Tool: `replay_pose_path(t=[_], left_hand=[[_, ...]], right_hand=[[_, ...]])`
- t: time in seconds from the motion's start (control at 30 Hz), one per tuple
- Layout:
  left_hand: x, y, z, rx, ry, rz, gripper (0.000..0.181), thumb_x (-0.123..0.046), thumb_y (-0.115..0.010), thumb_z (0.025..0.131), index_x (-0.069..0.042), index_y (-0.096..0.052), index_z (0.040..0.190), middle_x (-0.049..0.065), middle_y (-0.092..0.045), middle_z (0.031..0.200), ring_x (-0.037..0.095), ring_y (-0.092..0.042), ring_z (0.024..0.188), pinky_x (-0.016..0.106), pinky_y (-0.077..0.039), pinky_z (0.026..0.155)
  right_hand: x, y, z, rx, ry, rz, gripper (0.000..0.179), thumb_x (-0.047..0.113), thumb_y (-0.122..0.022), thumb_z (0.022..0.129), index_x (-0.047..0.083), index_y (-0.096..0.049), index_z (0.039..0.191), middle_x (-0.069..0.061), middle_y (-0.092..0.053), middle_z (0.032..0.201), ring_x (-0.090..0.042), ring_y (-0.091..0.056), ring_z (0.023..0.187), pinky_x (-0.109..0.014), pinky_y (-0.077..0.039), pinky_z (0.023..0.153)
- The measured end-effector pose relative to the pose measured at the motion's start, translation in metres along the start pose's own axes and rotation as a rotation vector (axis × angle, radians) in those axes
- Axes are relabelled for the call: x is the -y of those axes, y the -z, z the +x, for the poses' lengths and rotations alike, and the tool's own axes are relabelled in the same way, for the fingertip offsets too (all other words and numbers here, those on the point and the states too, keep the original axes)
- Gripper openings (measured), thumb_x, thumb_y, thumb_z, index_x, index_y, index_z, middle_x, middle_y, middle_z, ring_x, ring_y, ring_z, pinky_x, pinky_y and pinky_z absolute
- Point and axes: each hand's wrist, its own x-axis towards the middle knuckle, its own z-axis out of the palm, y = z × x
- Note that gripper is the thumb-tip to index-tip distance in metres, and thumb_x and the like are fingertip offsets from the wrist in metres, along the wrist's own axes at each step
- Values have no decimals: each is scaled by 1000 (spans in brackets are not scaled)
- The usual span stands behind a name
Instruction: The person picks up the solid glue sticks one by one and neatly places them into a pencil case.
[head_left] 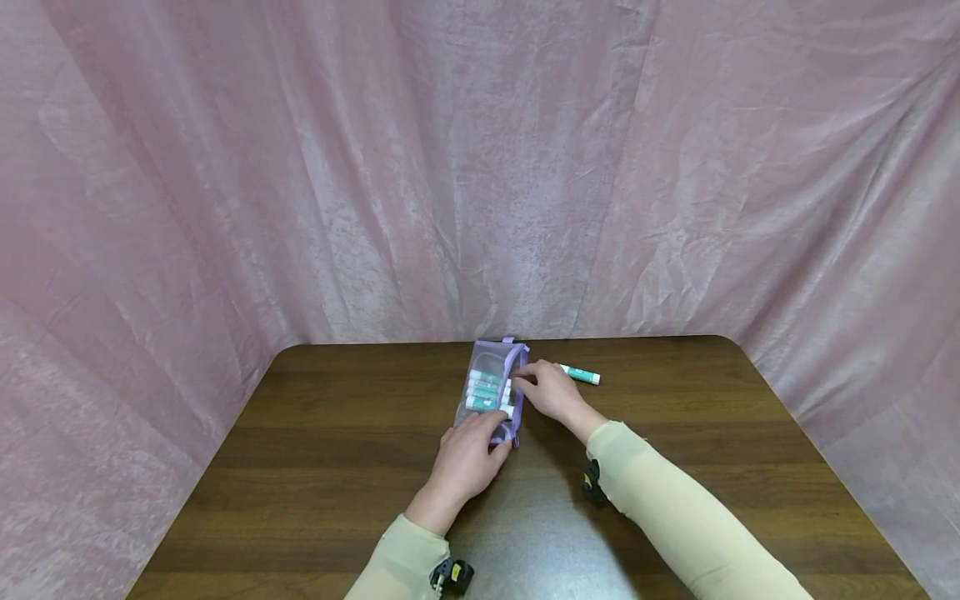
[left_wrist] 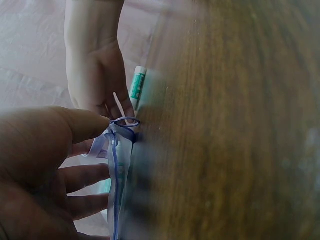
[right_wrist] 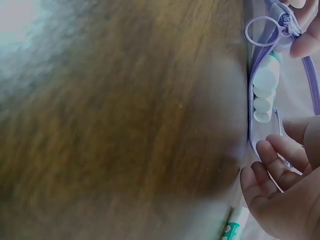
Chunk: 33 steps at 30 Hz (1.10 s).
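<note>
A see-through purple-edged zip pouch (head_left: pixel 487 350) lies on the table with its zipper side facing right and gaping. Inside it, several white-and-green glue sticks (head_left: pixel 482 403) are stacked side by side; their round white ends (right_wrist: pixel 265 80) show through the opening. My left hand (head_left: pixel 467 457) grips the pouch's near end, thumb by the zipper's ring pull (right_wrist: pixel 261 31) and fingers over the top. At the opening's far part is my right hand (head_left: pixel 551 390), fingers loosely bent and tips at the edge, with no glue stick between them. Another glue stick (head_left: pixel 582 375) lies just beyond the right hand.
The brown wooden table (head_left: pixel 337 467) has rounded far corners. Behind it hangs a pink velvety curtain (head_left: pixel 480 167), which also covers both sides. Each forearm has a pale sleeve with a small black device (head_left: pixel 452 575) at the wrist.
</note>
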Motion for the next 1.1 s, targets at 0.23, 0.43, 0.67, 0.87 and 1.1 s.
replay_pose_path(t=[0.23,0.43,0.67,0.87,1.1], left_hand=[[0,0,-1,-4,-6,-2,41,-26,-78,106,-15,-70,145,10,-72,142,36,-63,136,75,-46,106],[0,0,-1,-1,1,-12,43,-26,-78,106,-14,-70,146,11,-71,143,37,-62,138,76,-44,108],[1,-1,-1,-5,-3,-11,42,-26,-78,106,-15,-70,145,11,-72,143,38,-62,139,76,-44,107],[1,-1,0,-16,-17,-4,42,-27,-78,106,-15,-70,145,10,-73,140,35,-65,134,75,-46,106],[1,0,0,-12,-11,4,41,-28,-77,106,-15,-70,145,10,-72,141,37,-63,137,75,-46,106]], right_hand=[[-1,7,-8,-25,-6,28,33,23,-70,111,1,-77,135,-18,-74,130,-40,-66,125,-58,-42,119],[-4,13,-13,-38,-6,23,33,25,-70,111,4,-78,135,-14,-74,127,-36,-65,118,-55,-53,102],[-9,21,-20,-60,-19,18,31,24,-70,111,5,-78,134,-14,-74,131,-38,-64,123,-57,-53,103],[-14,27,-28,-66,-22,42,34,26,-71,111,5,-77,137,-14,-73,132,-39,-62,126,-58,-52,104],[-20,37,-36,-89,-13,25,36,26,-72,110,4,-75,138,-15,-71,139,-41,-60,133,-61,-48,109]])
